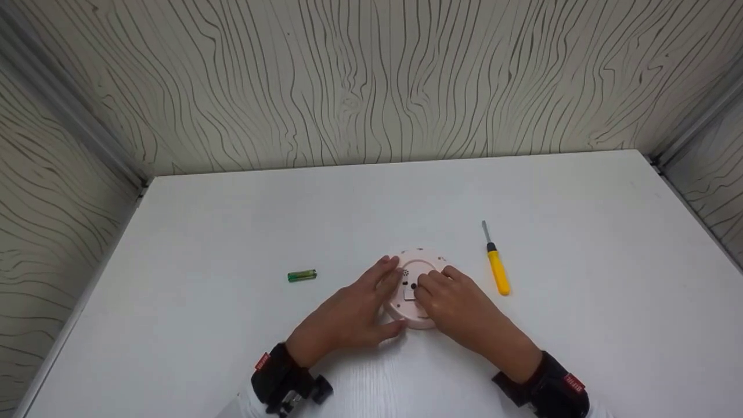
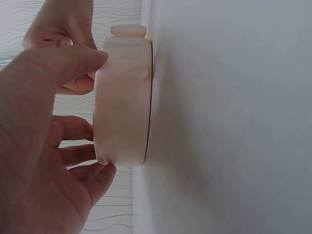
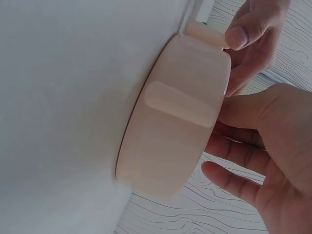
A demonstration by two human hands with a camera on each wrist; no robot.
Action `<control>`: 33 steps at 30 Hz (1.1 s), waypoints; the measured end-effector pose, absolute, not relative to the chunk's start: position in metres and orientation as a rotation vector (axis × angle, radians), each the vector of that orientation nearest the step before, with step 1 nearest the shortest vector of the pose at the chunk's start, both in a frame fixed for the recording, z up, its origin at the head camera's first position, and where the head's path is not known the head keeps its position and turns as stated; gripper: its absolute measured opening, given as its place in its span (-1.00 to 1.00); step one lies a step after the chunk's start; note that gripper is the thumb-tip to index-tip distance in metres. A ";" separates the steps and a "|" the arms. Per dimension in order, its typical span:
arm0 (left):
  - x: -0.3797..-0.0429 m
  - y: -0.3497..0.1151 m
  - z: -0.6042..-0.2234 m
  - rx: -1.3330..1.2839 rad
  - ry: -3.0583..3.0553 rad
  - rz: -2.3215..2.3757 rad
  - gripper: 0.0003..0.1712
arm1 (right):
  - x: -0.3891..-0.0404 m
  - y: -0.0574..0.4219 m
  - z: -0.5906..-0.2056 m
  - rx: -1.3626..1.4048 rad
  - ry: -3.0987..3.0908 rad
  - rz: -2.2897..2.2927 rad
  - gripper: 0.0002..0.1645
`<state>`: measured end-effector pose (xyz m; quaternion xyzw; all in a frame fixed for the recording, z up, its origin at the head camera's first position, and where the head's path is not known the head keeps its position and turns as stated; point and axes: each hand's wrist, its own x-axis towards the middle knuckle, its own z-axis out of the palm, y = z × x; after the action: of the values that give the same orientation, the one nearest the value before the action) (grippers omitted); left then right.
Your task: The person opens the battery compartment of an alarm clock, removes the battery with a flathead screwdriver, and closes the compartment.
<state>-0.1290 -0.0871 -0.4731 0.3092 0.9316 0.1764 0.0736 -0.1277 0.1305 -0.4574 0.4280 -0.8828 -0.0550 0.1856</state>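
Observation:
A round, pale pink device (image 1: 419,266), which looks like a clock, lies back side up on the white table. Its back carries small holes, a dark round spot and a rectangular recess. My left hand (image 1: 360,313) steadies it by the rim, the thumb on the near side and the fingertips on the far side. With curled fingers, my right hand (image 1: 455,305) works on the back beside the recess; its fingertips are hidden in the head view. In the right wrist view its thumb and fingers meet the device's (image 3: 165,141) back face. Whether they pinch a small part cannot be seen.
Left of the hands lies a green battery (image 1: 302,276), perhaps a pair side by side. A screwdriver (image 1: 498,271) with a yellow handle lies to the right, its tip pointing away. A wood-grain panel (image 1: 348,87) stands behind the table (image 1: 203,232), with side panels left and right.

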 end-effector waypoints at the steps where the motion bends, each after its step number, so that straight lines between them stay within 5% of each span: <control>1: -0.129 -0.087 -0.473 0.929 2.797 0.529 -0.08 | -0.128 0.130 -0.458 1.207 -2.487 -0.158 -0.69; 33: -0.128 -0.087 -0.472 0.919 2.762 0.564 -0.08 | -0.135 0.133 -0.468 1.204 -2.539 0.330 -0.83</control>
<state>-0.1282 -0.0872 -0.4723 0.3087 0.9280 0.1894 0.0880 -0.1352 0.1327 -0.4679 0.4203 -0.8865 0.1153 0.1558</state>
